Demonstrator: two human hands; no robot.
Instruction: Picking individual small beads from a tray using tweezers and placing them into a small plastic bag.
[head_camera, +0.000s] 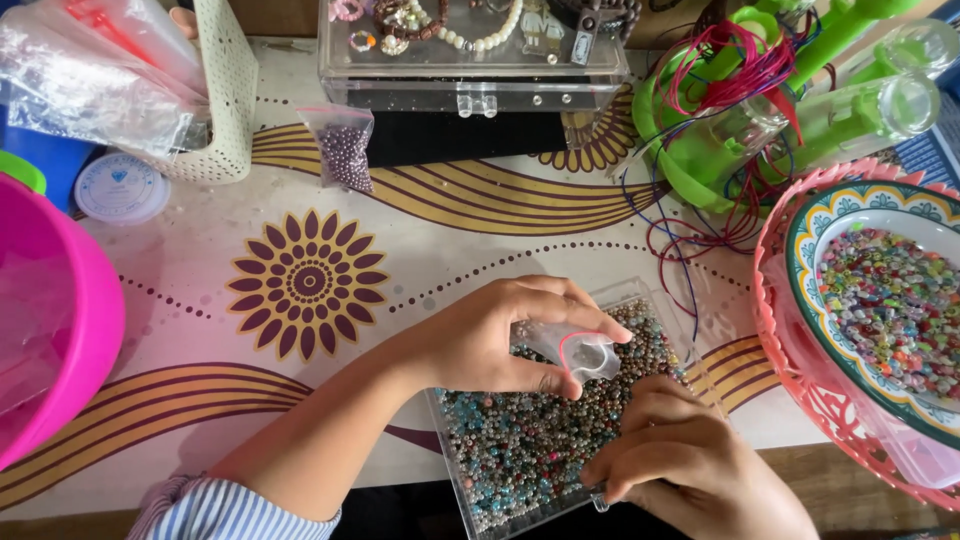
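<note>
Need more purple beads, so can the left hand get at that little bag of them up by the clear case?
Probably yes. The tabletop between the left hand and the purple bead bag is bare, but that hand holds a small clear bag, so it isn't free.
</note>
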